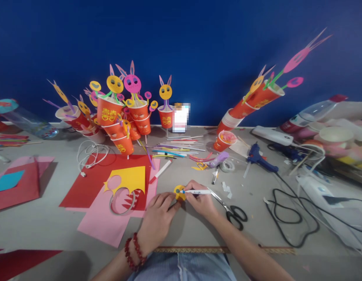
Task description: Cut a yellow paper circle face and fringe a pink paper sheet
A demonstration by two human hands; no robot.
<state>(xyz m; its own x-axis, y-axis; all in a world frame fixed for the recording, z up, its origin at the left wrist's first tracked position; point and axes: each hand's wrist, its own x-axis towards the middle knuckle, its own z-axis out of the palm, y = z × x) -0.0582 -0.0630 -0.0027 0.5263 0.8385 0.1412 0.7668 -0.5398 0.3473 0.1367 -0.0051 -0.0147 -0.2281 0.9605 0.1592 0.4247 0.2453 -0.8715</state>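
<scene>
A small yellow paper disc (pixel 178 198) with a dark blue-grey mark on it lies on the grey table in front of me. My left hand (pixel 157 216), with a red bead bracelet at the wrist, steadies the disc's left and lower edge between thumb and fingers. In my right hand (pixel 202 203) is a white acrylic marker (pixel 200 192), its blue tip touching or just over the disc. The scissors (pixel 236 217) with black handles lie beside my right hand. Left of the disc is a red and white marker (pixel 160 171).
Red paper cups (pixel 108 111) with paper rabbit faces stand at the back. Cut yellow card (pixel 134 175), a tape ring (pixel 111 208) and pink sheets (pixel 103 230) lie left. Pipe cleaners (pixel 181 150) lie ahead; a blue glue gun (pixel 258 158) and its cord are right.
</scene>
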